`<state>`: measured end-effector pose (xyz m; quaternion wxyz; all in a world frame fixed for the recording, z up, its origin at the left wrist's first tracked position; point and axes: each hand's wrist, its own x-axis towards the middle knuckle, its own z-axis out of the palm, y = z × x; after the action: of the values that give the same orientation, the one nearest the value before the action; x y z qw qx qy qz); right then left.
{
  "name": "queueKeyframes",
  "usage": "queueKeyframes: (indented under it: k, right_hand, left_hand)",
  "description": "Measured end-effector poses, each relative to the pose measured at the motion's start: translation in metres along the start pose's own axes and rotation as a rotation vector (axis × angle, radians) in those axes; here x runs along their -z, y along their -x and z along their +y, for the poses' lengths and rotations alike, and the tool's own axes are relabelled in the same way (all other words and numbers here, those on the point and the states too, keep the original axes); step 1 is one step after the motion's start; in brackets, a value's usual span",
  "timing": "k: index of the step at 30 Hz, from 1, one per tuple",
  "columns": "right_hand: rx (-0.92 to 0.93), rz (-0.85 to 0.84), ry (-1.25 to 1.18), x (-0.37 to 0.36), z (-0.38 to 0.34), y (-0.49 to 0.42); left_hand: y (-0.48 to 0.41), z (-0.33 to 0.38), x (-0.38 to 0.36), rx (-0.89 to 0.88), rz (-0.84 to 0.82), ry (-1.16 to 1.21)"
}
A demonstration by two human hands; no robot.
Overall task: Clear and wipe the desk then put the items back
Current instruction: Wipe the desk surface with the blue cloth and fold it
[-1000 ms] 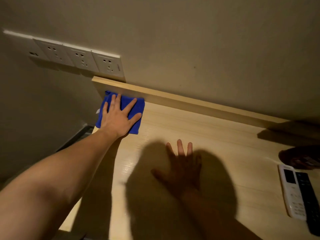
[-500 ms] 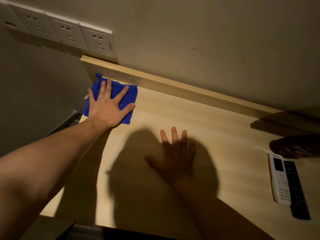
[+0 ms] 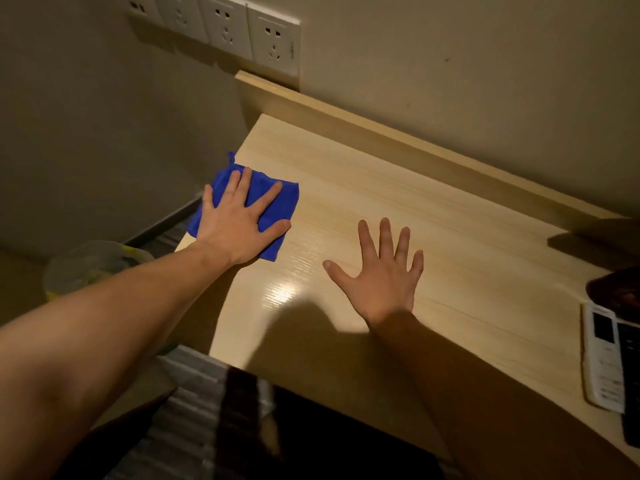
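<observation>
Left hand (image 3: 239,225) lies flat, fingers spread, pressing the blue cloth (image 3: 277,206) at the tabletop's (image 3: 450,237) left edge. Right hand (image 3: 382,275) rests open, palm down, mid-tabletop, holding nothing. White remote (image 3: 602,362) far right.

Dim beige wall (image 3: 450,46) with 4 white sockets (image 3: 227,27) above a raised wooden ledge (image 3: 381,140)

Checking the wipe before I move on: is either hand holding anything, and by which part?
Nothing is gripped. The left hand presses flat on top of the blue cloth; the right hand lies open on the bare desk.
</observation>
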<state>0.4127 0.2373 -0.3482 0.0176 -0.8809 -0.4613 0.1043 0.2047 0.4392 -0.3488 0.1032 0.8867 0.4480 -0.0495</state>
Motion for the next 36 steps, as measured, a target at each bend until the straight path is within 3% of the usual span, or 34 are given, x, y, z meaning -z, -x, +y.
queueKeyframes:
  k: [18, 23, 30, 34, 36]
  right_hand:
    - [0.018, -0.01, -0.012, 0.002, 0.002, 0.004]
    - [0.095, 0.005, -0.165, 0.01, 0.015, 0.018]
    - [0.023, 0.037, -0.044, -0.002, 0.079, 0.096]
    - [0.023, 0.053, 0.002, -0.005, 0.08, 0.096]
    - [0.029, 0.067, 0.004, -0.006, 0.08, 0.096]
  left_hand:
    - [0.142, -0.012, -0.024, 0.124, 0.002, 0.0]
    - [0.168, -0.011, -0.031, 0.137, 0.047, 0.039]
    - [0.201, 0.015, -0.029, 0.178, 0.207, 0.255]
    - [0.199, 0.049, -0.006, 0.259, 0.221, 0.554]
    - [0.176, 0.068, 0.012, 0.216, 0.216, 0.633]
